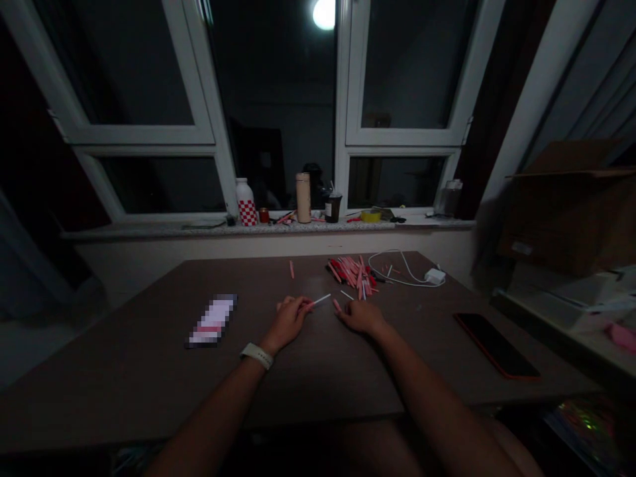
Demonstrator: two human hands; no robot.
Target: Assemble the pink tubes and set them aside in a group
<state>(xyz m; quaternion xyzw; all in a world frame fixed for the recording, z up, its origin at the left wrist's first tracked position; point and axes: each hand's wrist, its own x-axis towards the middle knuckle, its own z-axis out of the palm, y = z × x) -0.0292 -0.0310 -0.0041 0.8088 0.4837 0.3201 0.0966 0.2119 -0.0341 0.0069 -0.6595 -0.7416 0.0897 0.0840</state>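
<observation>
My left hand (289, 320) rests on the dark table (149, 371) with its fingers closed round a thin white rod (320, 300) that sticks out to the right. A pale watch band circles that wrist. My right hand (361, 316) lies close beside it, fingers pinched on a small pink piece (337, 305). The two hands are a short gap apart. A pile of pink and red pens (354, 271) lies just beyond the right hand. One single pink pen (291, 269) lies apart, farther back.
A white charger with its cable (433, 275) lies behind the pile. A dark phone with an orange edge (495, 344) sits at the right. A blurred white packet (212, 320) lies at the left. Bottles and cups stand on the windowsill (199, 228). Cardboard boxes (571, 205) stand at the right.
</observation>
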